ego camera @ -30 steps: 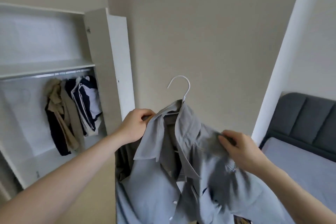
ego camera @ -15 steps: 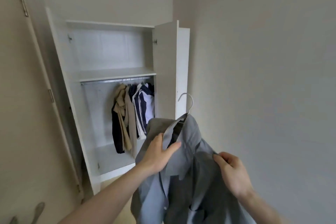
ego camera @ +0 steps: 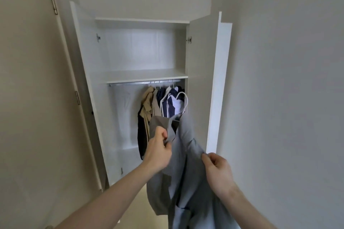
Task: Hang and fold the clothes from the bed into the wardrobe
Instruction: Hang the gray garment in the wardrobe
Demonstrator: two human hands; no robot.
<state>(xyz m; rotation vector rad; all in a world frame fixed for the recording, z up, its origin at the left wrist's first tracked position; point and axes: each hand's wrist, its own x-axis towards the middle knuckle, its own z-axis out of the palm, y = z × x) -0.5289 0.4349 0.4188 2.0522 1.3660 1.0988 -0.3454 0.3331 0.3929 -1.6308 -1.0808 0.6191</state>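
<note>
A grey shirt (ego camera: 188, 154) hangs on a white hanger (ego camera: 184, 101) in front of me, its hook rising above the collar. My left hand (ego camera: 158, 151) pinches the shirt's left collar and front edge. My right hand (ego camera: 217, 171) grips the right shoulder of the shirt. The white wardrobe (ego camera: 145, 75) stands open straight ahead. Its metal rail (ego camera: 130, 83) runs under the shelf, with several garments (ego camera: 160, 106) hung at the right end: beige, dark and navy-white striped. The shirt's lower part drops out of the frame.
The wardrobe's right door (ego camera: 214, 80) stands open beside the shirt, the left door (ego camera: 81, 80) angled outward. A beige room door (ego camera: 33, 98) with hinges fills the left. A plain wall (ego camera: 288, 98) lies to the right. The rail's left half is bare.
My view has swung left from the bed to face the wardrobe, and I am closer to it. Both hands have carried the shirt on its hanger toward the opening; the left hand has closed on the collar.
</note>
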